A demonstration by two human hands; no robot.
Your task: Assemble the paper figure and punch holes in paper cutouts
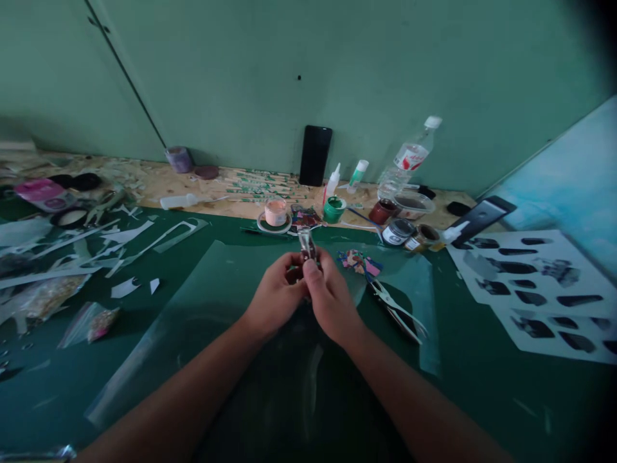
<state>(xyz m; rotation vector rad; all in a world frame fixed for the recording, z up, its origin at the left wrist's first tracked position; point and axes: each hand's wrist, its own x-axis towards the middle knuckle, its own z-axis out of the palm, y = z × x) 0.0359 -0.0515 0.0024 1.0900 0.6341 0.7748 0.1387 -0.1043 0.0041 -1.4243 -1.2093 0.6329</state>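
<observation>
A small shiny, silvery-looking piece [306, 242] sticks up from between my hands at the middle of the table; its kind is not clear. The fingers of my left hand [278, 286] are curled in against it from the left. My right hand [332, 296] is closed on it too, the thumb pressed over its lower part. Both hands hide that lower end. Beneath them lies a clear plastic sheet [202, 289]. Just right of my hands are a pile of coloured scraps [359, 262] and a pair of pliers-like tool handles [398, 312].
Along the back stand a pink paint jar [276, 212], a green paint jar [333, 209], a dark phone [315, 155] and a water bottle [407, 161]. Cut white scraps [128, 233] and a small bag [91, 323] lie left. Sheets with dark printed shapes [535, 289] lie right.
</observation>
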